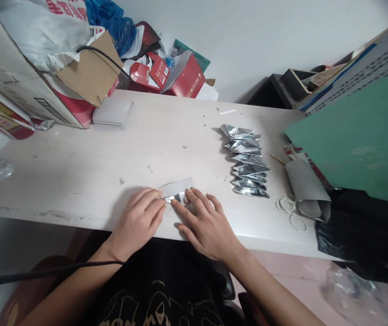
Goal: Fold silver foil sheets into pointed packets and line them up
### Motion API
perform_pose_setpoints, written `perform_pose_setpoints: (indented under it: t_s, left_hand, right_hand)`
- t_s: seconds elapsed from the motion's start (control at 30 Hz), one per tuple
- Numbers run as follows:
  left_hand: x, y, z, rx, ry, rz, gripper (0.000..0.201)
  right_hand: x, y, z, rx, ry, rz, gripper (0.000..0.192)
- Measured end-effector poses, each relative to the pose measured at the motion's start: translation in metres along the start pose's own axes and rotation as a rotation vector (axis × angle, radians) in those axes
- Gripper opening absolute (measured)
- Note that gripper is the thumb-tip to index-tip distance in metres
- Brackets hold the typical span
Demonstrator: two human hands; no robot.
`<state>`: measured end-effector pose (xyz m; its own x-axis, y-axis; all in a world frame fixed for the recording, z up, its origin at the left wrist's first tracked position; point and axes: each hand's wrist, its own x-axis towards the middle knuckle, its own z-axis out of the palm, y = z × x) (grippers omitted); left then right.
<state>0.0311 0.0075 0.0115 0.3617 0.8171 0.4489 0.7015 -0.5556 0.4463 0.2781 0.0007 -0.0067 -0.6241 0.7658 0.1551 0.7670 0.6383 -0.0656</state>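
Observation:
A small silver foil sheet [180, 198] with a pale grey folded flap lies on the white table near its front edge. My left hand [139, 213] is closed at the sheet's left end, fingertips together on its edge. From the right, my right hand [205, 219] presses the foil down with its fingertips; its fingers are stretched out and apart. Parts of the sheet are hidden under both hands. To the right, several folded silver foil pieces [250, 165] lie overlapped in a column.
At the back left stand a stack of pale grey sheets [112, 113], a cardboard box [27, 86] and red boxes [187, 77]. On the right are white rubber bands [286, 205], a rolled grey sheet [304, 183], a black bag [366, 231] and a green board [360, 136].

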Motion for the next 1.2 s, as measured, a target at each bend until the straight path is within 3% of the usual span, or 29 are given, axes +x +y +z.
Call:
perform_pose_setpoints:
  t_s: [0.1, 0.2, 0.47, 0.87, 1.2]
  left_hand:
    - [-0.013, 0.007, 0.000, 0.026, -0.058, 0.095, 0.043]
    - [-0.018, 0.007, 0.005, 0.025, -0.103, 0.082, 0.052]
    - [-0.016, 0.000, 0.008, 0.064, -0.126, 0.097, 0.050]
    - [-0.007, -0.012, 0.001, 0.086, -0.167, 0.223, 0.043]
    - [-0.008, -0.012, 0.002, 0.111, -0.147, 0.244, 0.042]
  right_hand:
    - [0.000, 0.000, 0.000, -0.007, 0.003, 0.003, 0.062]
    - [0.000, -0.001, 0.001, -0.022, 0.012, 0.006, 0.061]
    - [-0.001, -0.002, 0.003, -0.035, 0.027, 0.008, 0.062]
    - [0.000, -0.003, 0.002, 0.003, 0.035, 0.025, 0.061]
    - [0.000, -0.005, 0.002, 0.004, 0.034, 0.040, 0.066]
